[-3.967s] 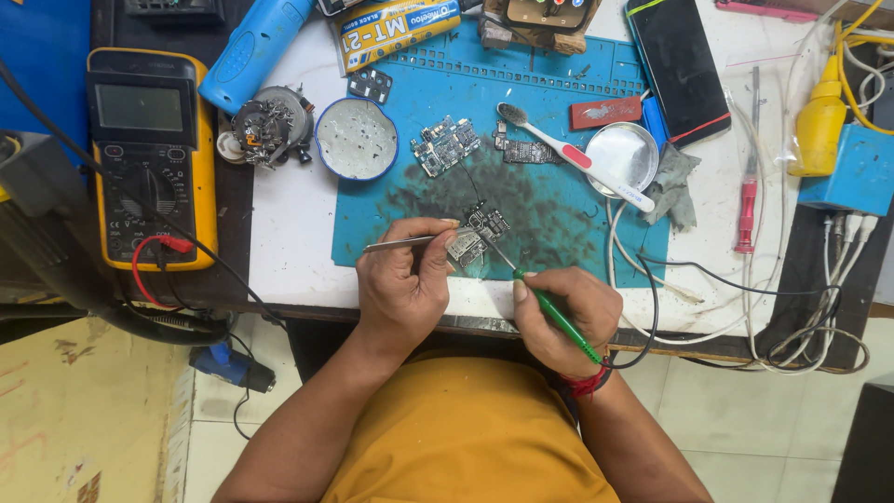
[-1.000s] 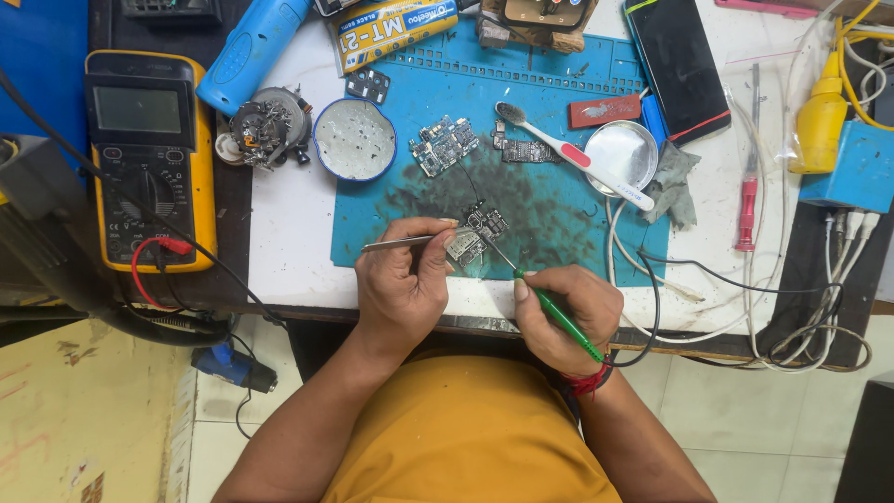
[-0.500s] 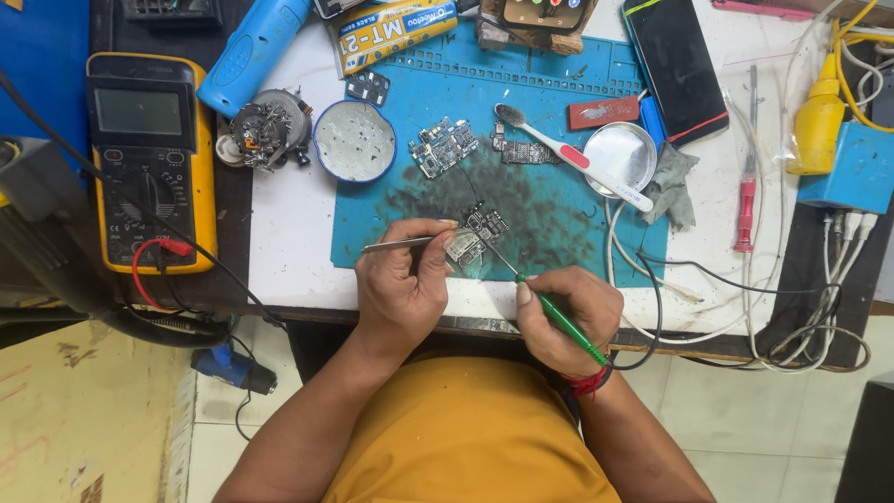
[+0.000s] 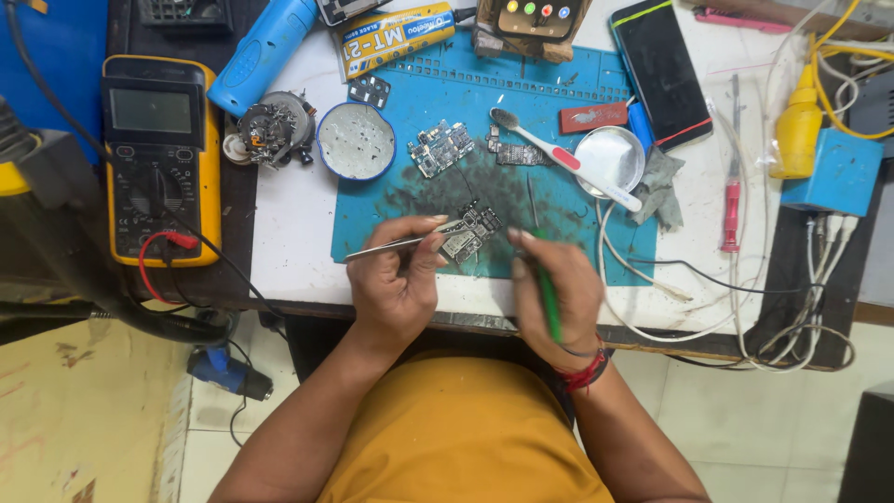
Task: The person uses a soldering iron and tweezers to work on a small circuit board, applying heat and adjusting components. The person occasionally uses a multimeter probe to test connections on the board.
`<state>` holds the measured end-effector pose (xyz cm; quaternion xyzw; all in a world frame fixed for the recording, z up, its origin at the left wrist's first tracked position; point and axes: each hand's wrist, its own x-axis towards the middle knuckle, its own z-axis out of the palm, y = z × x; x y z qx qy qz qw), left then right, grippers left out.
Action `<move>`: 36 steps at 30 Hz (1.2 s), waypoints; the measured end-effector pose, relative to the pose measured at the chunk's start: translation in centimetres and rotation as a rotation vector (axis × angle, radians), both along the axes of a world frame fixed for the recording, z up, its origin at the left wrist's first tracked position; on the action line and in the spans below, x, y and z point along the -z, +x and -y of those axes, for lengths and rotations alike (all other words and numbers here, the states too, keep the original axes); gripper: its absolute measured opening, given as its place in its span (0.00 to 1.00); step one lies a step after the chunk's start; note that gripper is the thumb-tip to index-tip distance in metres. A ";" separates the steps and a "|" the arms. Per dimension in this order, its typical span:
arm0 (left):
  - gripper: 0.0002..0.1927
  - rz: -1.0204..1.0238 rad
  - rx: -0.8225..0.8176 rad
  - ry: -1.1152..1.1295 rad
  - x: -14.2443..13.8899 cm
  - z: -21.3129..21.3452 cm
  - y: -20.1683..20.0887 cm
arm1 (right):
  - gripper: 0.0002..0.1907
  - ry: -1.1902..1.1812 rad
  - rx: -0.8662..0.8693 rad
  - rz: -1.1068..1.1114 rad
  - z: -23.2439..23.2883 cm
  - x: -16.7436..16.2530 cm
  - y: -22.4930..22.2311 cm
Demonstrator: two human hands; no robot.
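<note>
The person is working at the near edge of the bench, over a blue work mat that is lying across its middle. The left hand is closed around a pair of metal tweezers, thumb and fingers pinching the shaft, and the tips are resting on a small circuit board sitting on the near part of the mat. The right hand is curled shut around a green-handled tool, gripped like a pen, with its thin metal tip pointing away from the person and hovering just right of the board (whether it is touching the mat cannot be told). A red thread band is circling the right wrist.

Further back on the mat, a second circuit board is lying beside a smaller dark strip of board. A round tin of grey paste is sitting at the mat's left edge, with a wound metal part just to its left. A toothbrush with a white and red handle is lying across a shallow round metal dish toward the mat's right side. A dark phone is lying near the far right corner of the mat.

At the bench's left edge a yellow multimeter is resting with a red lead trailing from it, and a blue tool handle is lying at the far edge. A yellow bottle and a blue box are standing at the right edge among white cables.
</note>
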<state>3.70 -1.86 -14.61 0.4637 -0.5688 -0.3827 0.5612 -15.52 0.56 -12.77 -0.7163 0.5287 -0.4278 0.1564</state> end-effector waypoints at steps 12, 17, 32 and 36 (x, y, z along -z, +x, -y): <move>0.09 0.492 -0.150 -0.146 -2.1 -2.1 4.7 | 0.23 -0.042 -0.142 -0.277 3.6 -2.9 0.8; 0.10 0.424 -0.131 -0.084 -1.7 -2.2 5.1 | 0.21 -0.059 -0.030 -0.322 3.0 -2.2 0.9; 0.05 0.056 0.006 0.139 -0.5 1.3 -0.1 | 0.08 0.222 0.166 0.373 -1.4 2.1 -1.1; 0.04 0.086 0.003 0.131 -0.3 1.5 -0.1 | 0.07 0.174 0.114 0.292 -1.2 2.5 -1.3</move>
